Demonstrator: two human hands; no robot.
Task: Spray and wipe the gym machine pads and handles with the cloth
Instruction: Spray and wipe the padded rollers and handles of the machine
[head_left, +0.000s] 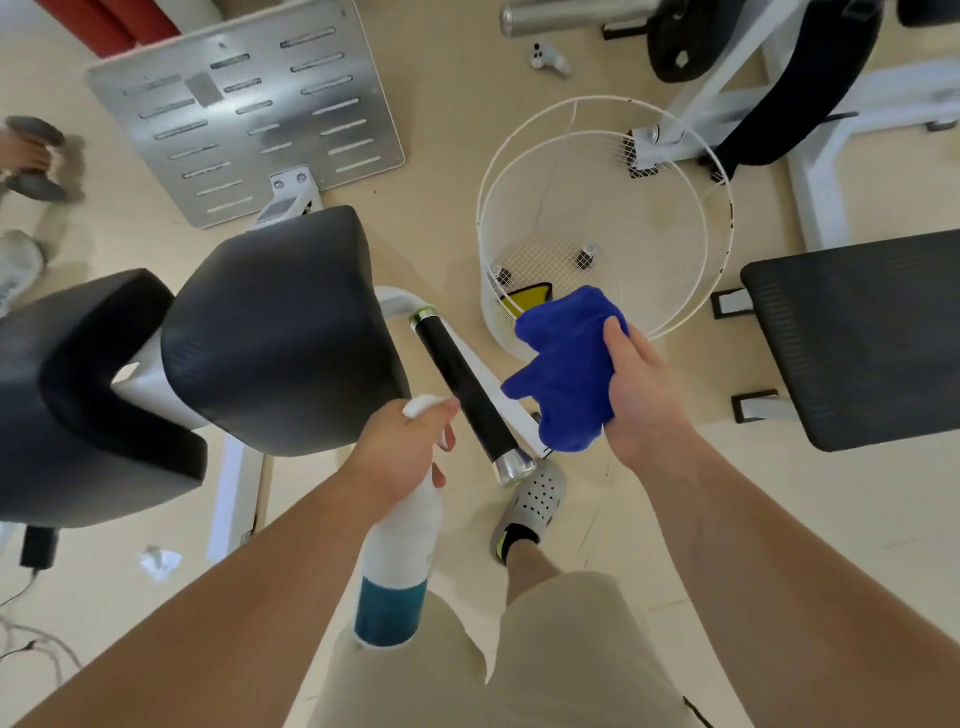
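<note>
A person stands over a gym machine at centre frame, the left hand (410, 447) curled round the neck of one white spray bottle (400, 545), its forefinger laid over the spray head. The right hand (644, 395) grips one bunched blue cloth (566, 369), thumb pressed on top.

Between the two hands lies the single black handle (462, 379) with chrome ends, its long axis running from upper left down to lower right. The spray head sits just beside the handle's left flank, nearer than the cloth, which hangs close on the right without touching. A spray on the handle looks to be the step in hand, a wipe from the right to follow.

Two black pads (280, 327) (88, 400) fill the left of the frame; a third padded seat (857, 332) lies at right. One white wire basket (602, 98) stands on the floor beyond the cloth.
</note>
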